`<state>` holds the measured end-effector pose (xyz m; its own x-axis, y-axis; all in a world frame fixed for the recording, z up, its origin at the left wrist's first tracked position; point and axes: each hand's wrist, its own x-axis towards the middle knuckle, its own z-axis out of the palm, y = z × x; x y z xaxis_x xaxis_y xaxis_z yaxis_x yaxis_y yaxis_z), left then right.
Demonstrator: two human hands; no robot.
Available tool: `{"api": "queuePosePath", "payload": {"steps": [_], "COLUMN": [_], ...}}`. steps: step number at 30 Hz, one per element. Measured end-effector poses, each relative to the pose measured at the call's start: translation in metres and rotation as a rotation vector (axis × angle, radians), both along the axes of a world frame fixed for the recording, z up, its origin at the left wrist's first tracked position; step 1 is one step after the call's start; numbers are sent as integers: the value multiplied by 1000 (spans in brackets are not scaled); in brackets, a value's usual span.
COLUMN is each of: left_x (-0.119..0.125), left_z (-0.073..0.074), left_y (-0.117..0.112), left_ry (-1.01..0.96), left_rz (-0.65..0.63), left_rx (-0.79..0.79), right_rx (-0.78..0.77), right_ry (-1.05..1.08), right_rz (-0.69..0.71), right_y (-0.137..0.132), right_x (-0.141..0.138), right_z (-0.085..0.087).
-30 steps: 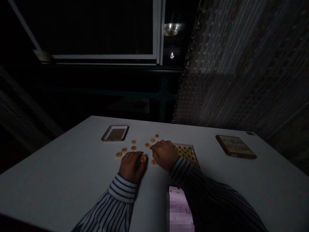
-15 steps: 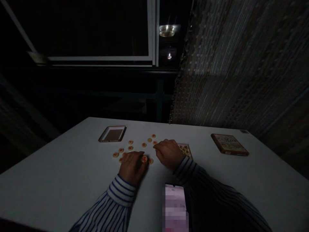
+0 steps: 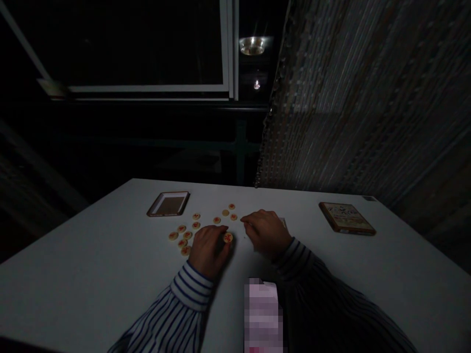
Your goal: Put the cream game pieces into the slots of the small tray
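Several round cream game discs with red marks (image 3: 187,235) lie scattered on a white table (image 3: 91,264). My left hand (image 3: 208,248) rests on the table among them, fingers curled, with one disc (image 3: 228,238) pinched at its fingertips. My right hand (image 3: 265,231) lies just right of it, fingers curled in a pinch near another disc (image 3: 233,216); what it holds, if anything, is hidden. It covers most of a tray of discs behind it. Both arms wear striped sleeves.
An empty brown-rimmed box half (image 3: 169,204) sits at the back left of the discs. A printed box lid (image 3: 346,217) lies at the right. A blurred phone (image 3: 263,314) lies near the front edge. A dark window and a woven curtain stand behind the table.
My left hand has slid slightly right and forward with a disc at its fingertips. My right hand shifted right over the tray, hiding it. The view has panned a little.
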<state>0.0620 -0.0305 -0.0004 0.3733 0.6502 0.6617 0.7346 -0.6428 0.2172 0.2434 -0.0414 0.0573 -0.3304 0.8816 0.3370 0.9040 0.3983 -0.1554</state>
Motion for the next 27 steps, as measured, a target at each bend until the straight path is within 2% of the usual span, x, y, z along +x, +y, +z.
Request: {"api": "queuePosePath", "payload": {"steps": [15, 27], "left_x": [25, 46], "left_z": [16, 21], "left_y": [6, 14], "left_ry": [-47, -92], "left_rz": [-64, -101], "left_rx": [-42, -44], "right_rx": [-25, -62], "right_ry": [30, 18], "right_rz": [-12, -29], "right_y": [-1, 2], "right_x": [26, 34], "right_z": [-1, 0]}}
